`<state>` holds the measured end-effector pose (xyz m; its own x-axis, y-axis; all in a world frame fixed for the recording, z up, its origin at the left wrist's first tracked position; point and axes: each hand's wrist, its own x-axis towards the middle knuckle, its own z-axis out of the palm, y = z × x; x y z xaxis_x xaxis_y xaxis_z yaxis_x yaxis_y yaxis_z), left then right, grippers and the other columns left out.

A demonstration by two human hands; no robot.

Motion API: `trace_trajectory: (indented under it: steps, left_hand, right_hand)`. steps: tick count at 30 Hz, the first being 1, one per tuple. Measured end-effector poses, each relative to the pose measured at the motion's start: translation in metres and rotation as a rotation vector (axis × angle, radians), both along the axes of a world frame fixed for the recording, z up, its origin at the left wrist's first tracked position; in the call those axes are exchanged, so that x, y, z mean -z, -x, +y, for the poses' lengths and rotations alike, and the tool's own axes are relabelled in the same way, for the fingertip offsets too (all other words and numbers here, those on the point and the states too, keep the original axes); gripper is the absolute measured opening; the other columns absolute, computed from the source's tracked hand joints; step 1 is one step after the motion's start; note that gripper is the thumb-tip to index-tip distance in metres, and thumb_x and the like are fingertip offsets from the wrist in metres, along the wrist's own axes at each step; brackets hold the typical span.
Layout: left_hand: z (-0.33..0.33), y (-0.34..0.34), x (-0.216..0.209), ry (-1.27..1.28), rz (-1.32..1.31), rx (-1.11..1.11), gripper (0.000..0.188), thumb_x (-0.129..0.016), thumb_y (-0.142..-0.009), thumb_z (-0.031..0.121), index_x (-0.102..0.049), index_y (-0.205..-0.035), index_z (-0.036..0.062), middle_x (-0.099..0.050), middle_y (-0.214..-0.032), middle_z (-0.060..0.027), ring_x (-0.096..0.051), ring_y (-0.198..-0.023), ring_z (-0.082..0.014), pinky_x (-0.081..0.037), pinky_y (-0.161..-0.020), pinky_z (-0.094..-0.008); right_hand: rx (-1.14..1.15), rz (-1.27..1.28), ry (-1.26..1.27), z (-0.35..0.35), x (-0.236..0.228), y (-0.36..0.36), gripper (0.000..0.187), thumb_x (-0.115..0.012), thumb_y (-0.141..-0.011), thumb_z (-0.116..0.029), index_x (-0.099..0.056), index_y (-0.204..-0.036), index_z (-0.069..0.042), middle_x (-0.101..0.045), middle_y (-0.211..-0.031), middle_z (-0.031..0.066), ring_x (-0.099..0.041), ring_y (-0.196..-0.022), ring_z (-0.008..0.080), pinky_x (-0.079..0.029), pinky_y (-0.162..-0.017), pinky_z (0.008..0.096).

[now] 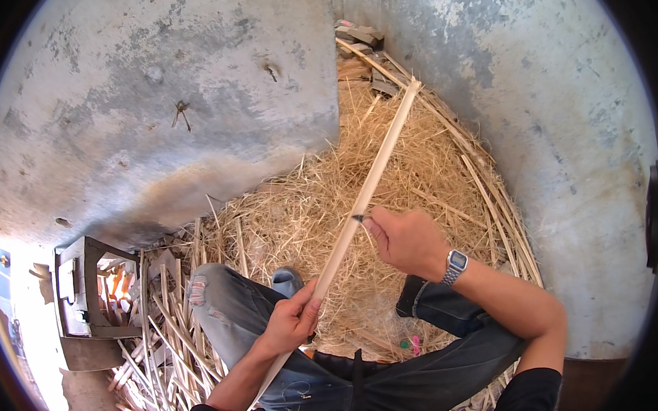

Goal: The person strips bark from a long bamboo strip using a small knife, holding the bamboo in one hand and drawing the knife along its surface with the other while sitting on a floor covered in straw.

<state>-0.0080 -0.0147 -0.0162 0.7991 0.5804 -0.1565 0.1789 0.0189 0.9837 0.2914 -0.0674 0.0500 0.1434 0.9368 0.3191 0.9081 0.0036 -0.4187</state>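
Note:
A long, pale strip of split wood or bamboo [377, 167] slants from my lap up and away to the right, over the shavings. My left hand [290, 321] is closed around its lower part, near my left knee. Higher up, my right hand [407, 241] is closed in a fist beside the strip, a watch on its wrist. From its fingers pokes a small dark tip [358, 218] that touches or nearly touches the strip. The rest of that small tool is hidden inside the fist, so its kind does not show.
Curly straw-like shavings [292, 226] cover the floor. Long thin strips [489, 196] lie along the right wall, and more strips [183, 345] are piled at lower left beside a wooden frame [87, 291]. Rubble [360, 40] sits in the far corner between worn plaster walls [225, 71].

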Motion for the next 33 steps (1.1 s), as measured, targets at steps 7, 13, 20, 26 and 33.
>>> trace_trajectory:
  steps: [7,13,20,26,33]
  left_hand:
    - [-0.001,0.006,0.001,0.274,-0.145,0.077,0.053,-0.047,-0.116,0.019,-0.035,-0.166,0.0082,-0.047,-0.058,0.0009,-0.047,-0.045,-0.0073,-0.043,-0.041,-0.0229]
    - [0.005,0.012,0.0,0.439,-0.188,0.132,0.052,-0.041,-0.117,0.021,-0.031,-0.167,0.0093,-0.043,-0.057,0.0014,-0.042,-0.044,-0.0078,-0.042,-0.041,-0.0234]
    - [0.009,0.007,0.002,0.462,-0.241,0.098,0.053,-0.042,-0.117,0.021,-0.03,-0.167,0.0072,-0.044,-0.057,0.001,-0.041,-0.042,-0.0062,-0.04,-0.041,-0.0211]
    - [0.009,0.003,-0.008,0.419,-0.22,0.115,0.053,-0.041,-0.117,0.024,-0.032,-0.166,0.0076,-0.043,-0.056,0.0028,-0.041,-0.039,-0.0077,-0.046,-0.047,-0.0236]
    - [0.006,-0.008,-0.012,0.293,-0.065,0.021,0.052,-0.048,-0.116,0.022,-0.037,-0.165,0.0073,-0.047,-0.058,0.0033,-0.044,-0.045,-0.0043,-0.037,-0.044,-0.0211]
  right_hand:
    - [0.126,0.109,-0.079,0.008,0.001,-0.023,0.028,-0.055,-0.11,-0.027,-0.055,-0.09,-0.007,-0.055,-0.055,0.0161,-0.058,-0.048,0.0389,-0.043,-0.045,0.0489]
    - [0.086,0.138,-0.149,0.01,0.004,-0.019,0.028,-0.055,-0.11,-0.026,-0.055,-0.089,-0.008,-0.053,-0.054,0.0161,-0.057,-0.047,0.0394,-0.041,-0.045,0.049]
    - [-0.081,0.132,-0.028,-0.004,0.007,0.023,0.028,-0.057,-0.109,-0.027,-0.056,-0.089,-0.009,-0.054,-0.054,0.0145,-0.059,-0.048,0.0383,-0.044,-0.045,0.0477]
    - [0.047,0.178,-0.081,0.004,0.002,0.003,0.026,-0.059,-0.107,-0.027,-0.056,-0.09,-0.008,-0.053,-0.054,0.0152,-0.06,-0.049,0.0379,-0.044,-0.045,0.0469]
    - [-0.235,0.114,0.114,-0.022,0.016,0.052,0.017,-0.063,-0.105,-0.026,-0.06,-0.096,-0.011,-0.056,-0.056,0.0123,-0.061,-0.048,0.0358,-0.048,-0.046,0.0451]
